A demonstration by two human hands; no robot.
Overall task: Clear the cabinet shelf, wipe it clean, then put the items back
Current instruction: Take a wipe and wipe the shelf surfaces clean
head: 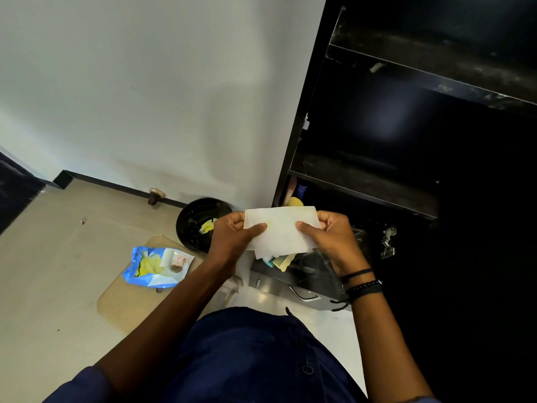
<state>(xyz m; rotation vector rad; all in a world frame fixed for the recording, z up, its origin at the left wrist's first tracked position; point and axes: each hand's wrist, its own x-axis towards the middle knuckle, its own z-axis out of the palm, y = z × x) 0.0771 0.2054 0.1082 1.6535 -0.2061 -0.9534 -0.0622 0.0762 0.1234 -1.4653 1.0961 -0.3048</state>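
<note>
White wet wipe (281, 230), long axis running left to right, is pinched by left hand (232, 237) and right hand (334, 237); black bin (191, 225) holds yellow scraps.

Left hand (232, 237), right hand (331, 237) pinching (thumbs uppermost).

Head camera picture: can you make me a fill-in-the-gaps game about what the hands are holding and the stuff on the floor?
1. The left hand and right hand both pinch a thin ____ paper wipe.
2. The round plastic bin by the wall is coloured ____.
3. The crinkly plastic packet on the floor is mostly ____, with something yellow inside.
4. The dark beaded bracelets sit on the ____ wrist.

Missing words: white; black; blue; right.
</note>
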